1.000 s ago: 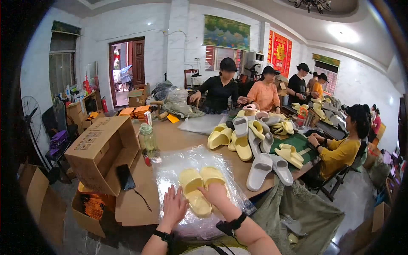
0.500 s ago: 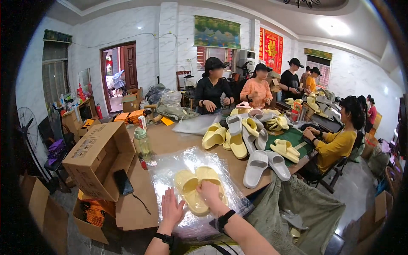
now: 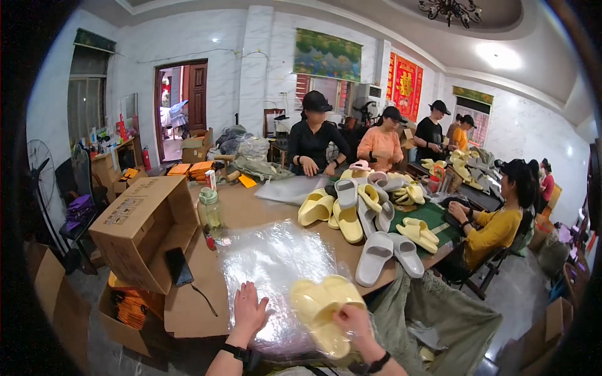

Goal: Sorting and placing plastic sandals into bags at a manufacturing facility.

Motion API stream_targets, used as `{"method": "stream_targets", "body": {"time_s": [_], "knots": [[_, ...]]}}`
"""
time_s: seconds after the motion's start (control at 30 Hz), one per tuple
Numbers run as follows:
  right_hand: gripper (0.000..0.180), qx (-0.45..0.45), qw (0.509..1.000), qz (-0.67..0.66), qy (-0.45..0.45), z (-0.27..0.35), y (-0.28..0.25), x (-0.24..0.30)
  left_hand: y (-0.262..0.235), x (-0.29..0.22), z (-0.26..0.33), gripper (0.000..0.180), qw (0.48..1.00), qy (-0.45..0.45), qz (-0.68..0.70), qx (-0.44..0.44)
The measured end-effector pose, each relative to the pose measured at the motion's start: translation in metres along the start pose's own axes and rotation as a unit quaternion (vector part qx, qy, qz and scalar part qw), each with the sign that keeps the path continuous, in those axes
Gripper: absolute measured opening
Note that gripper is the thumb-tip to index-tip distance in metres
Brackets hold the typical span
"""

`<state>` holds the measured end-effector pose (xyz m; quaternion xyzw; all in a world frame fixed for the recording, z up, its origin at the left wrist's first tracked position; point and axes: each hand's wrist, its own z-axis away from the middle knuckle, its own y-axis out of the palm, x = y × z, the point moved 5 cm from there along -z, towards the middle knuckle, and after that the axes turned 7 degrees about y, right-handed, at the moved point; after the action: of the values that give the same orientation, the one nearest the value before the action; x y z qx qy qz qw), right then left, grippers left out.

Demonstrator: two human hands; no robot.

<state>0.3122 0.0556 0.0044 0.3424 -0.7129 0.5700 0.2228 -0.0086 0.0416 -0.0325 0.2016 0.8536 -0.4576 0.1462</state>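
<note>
My right hand is closed on a pair of pale yellow slippers, at the right edge of a stack of clear plastic bags. A glossy sheen lies over the slippers; whether they are inside a bag, I cannot tell for sure. My left hand lies flat on the left part of the stack, its fingers stretched out and nothing held. Beyond the stack, to the right, a heap of slippers in yellow, grey and pink covers the table, with a grey pair nearest me.
On the left stand an open cardboard box, a phone and a green-lidded bottle. An olive cloth-lined bin adjoins the table's right edge. Co-workers sit and stand around the far side, one in yellow at the right.
My right hand has moved right and toward me, carrying the yellow slippers from the middle of the bag stack to its edge. My left hand stays flat on the stack.
</note>
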Motion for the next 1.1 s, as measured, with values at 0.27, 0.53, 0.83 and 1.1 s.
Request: {"method": "stream_targets", "body": {"time_s": [0.27,0.53,0.83,1.1], "knots": [[0.012,-0.392,0.919,-0.037,0.03,0.02,-0.187,-0.19,-0.002,-0.007,-0.002,0.076,0.999,-0.029,-0.034,0.024],[0.038,-0.258,0.806,0.421,0.327,0.137,-0.226,-0.237,-0.002,-0.006,0.004,0.082,0.997,-0.035,-0.053,0.035],[0.031,-0.039,0.81,0.487,0.323,0.126,-0.131,-0.419,0.007,0.0,0.004,0.083,0.998,-0.018,-0.052,0.021],[0.042,0.156,0.763,0.382,0.498,0.097,-0.137,-0.463,-0.002,-0.013,-0.005,0.08,0.998,-0.026,-0.039,0.042]]}}
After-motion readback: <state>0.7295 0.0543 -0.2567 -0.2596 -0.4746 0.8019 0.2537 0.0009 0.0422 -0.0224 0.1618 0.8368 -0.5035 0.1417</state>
